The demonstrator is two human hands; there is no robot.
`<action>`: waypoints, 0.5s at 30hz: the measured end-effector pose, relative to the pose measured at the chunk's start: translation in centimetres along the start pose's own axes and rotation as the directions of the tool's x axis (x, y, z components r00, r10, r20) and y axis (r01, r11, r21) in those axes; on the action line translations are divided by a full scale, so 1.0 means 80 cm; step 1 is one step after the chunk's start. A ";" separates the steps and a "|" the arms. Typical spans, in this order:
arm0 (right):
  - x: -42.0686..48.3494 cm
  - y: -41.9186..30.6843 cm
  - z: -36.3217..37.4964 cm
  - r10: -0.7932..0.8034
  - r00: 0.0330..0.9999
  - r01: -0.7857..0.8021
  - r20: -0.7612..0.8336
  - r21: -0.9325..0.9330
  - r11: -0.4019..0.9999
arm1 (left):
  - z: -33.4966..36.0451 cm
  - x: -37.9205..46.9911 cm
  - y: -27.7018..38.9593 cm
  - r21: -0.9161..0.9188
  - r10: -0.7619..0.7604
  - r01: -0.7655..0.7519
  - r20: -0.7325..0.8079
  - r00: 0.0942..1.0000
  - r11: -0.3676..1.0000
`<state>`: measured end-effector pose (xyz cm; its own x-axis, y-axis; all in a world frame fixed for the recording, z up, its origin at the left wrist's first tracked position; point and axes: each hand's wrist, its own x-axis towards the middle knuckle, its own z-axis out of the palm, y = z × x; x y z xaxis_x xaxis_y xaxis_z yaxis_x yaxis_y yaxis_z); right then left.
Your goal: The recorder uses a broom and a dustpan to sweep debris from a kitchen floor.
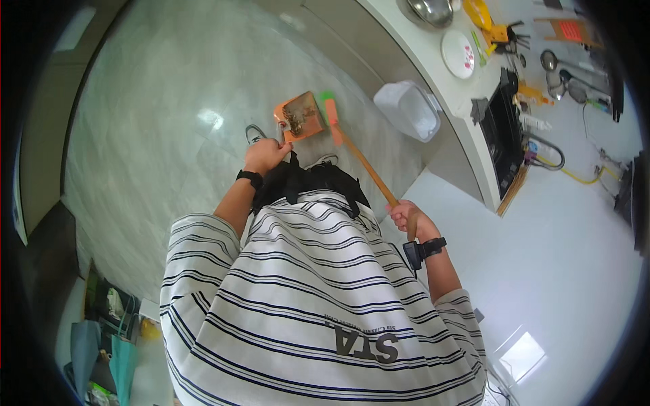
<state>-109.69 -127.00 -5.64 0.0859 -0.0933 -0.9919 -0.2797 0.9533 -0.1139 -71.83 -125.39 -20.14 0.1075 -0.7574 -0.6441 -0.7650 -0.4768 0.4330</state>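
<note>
My left hand (266, 154) is closed around the handle of an orange dustpan (314, 131), which has a row of comb teeth near its back. Brownish debris (303, 112) lies in the pan. My right hand (406, 217) grips the wooden stick of a broom (368, 167), which slants down and away to the floor. Its orange head with green bristles (329, 106) stands just right of the pan's front lip and looks slightly blurred. Parts of my shoes show behind the pan, near my left hand and below the pan.
A white plastic bin (409, 109) is fixed to or stands against the cabinet at right. Above it, the countertop (431, 61) bears a white plate (449, 53), a metal bowl (431, 11) and a black gas stove (500, 137). Folded umbrellas (122, 360) hang at lower left.
</note>
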 end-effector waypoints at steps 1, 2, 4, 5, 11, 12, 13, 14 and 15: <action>0.000 -0.011 -0.004 -0.003 1.000 0.003 -0.004 -0.024 1.000 | -0.006 0.003 0.003 -0.017 -0.001 0.001 -0.006 1.000 1.000; 0.000 -0.025 -0.005 0.018 1.000 -0.018 0.017 0.051 0.999 | -0.011 0.005 0.003 -0.037 -0.006 0.006 -0.012 1.000 0.999; -0.003 -0.054 0.002 0.041 0.999 -0.043 0.029 0.081 0.996 | -0.011 0.008 -0.004 -0.095 -0.016 0.011 -0.048 0.999 0.995; -0.004 -0.066 0.007 0.058 0.998 -0.059 0.013 0.064 0.996 | -0.010 0.010 -0.012 -0.129 -0.016 0.007 -0.069 0.998 0.992; 0.019 -0.171 0.050 0.132 0.991 -0.133 -0.007 -0.067 0.989 | -0.012 0.003 -0.092 -0.335 -0.194 0.131 -0.163 0.967 0.933; 0.022 -0.192 0.071 0.111 0.994 -0.113 -0.025 -0.097 0.989 | -0.010 0.000 -0.109 -0.365 -0.225 0.147 -0.182 0.957 0.920; 0.028 -0.212 0.090 0.088 0.995 -0.092 -0.040 -0.127 0.988 | -0.005 -0.002 -0.129 -0.430 -0.277 0.170 -0.198 0.940 0.887; 0.036 -0.228 0.103 0.062 0.998 -0.063 -0.010 -0.132 0.989 | 0.000 -0.005 -0.148 -0.492 -0.328 0.189 -0.212 0.921 0.850; 0.046 -0.242 0.119 0.060 0.998 -0.059 -0.002 -0.173 0.983 | 0.002 -0.013 -0.164 -0.515 -0.358 0.201 -0.226 0.906 0.834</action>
<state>-94.86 -143.10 -6.57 0.0675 -0.0366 -0.9970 -0.4451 0.8933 -0.0629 -62.02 -118.25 -25.27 0.5146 -0.6166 -0.5958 -0.2893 -0.7790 0.5562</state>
